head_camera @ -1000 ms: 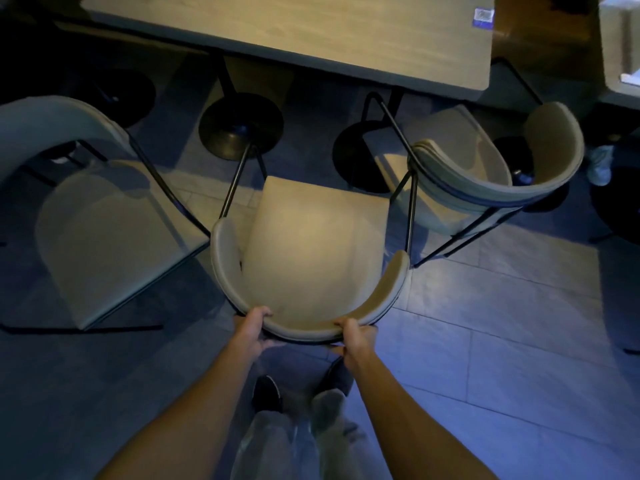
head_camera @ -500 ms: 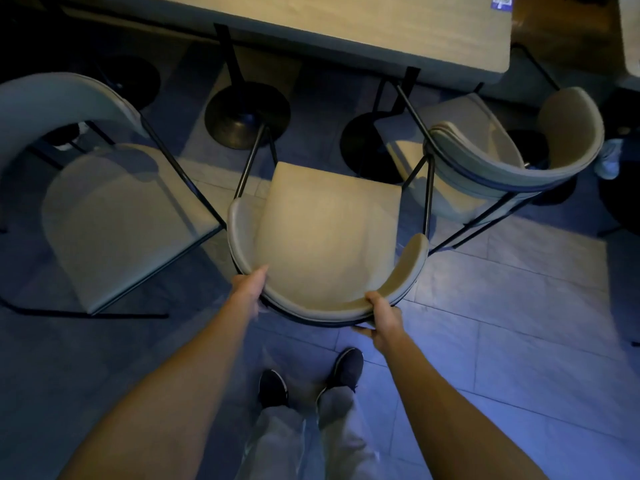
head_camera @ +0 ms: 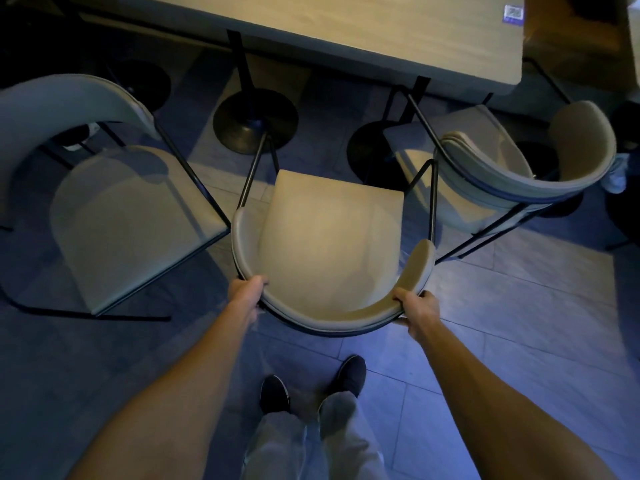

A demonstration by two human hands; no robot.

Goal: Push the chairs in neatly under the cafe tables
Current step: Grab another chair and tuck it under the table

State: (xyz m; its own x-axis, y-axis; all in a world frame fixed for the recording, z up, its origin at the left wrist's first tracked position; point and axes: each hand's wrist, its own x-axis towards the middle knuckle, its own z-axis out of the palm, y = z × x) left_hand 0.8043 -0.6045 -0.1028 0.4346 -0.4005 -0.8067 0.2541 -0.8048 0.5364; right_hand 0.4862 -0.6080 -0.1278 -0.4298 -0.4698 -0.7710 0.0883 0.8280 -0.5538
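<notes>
The left grip (head_camera: 247, 292) is curled over the rim of the curved backrest of a beige padded chair with a thin black metal frame (head_camera: 332, 237), at the lower left of the curve. The right grip (head_camera: 417, 308) is wrapped round the same rim at its lower right, with the fingers hooked over the top edge. This chair is seen at the centre of the frame, its seat front turned towards the top of the picture. The whole seat is in view, below the near edge of the pale wood-topped table (head_camera: 381, 32) that spans the top of the frame. Two round dark pedestal bases (head_camera: 255, 121) are set on the floor under that table, just above the seat. A matching beige chair (head_camera: 131, 223) is placed at an angle at the left, close beside the held one. Another matching chair (head_camera: 502, 168) is turned sideways at the right, its seat partly under the table corner. Grey floor tiles (head_camera: 502, 323) fill the lower right, and two dark shoes (head_camera: 273, 393) are seen at the bottom centre.
</notes>
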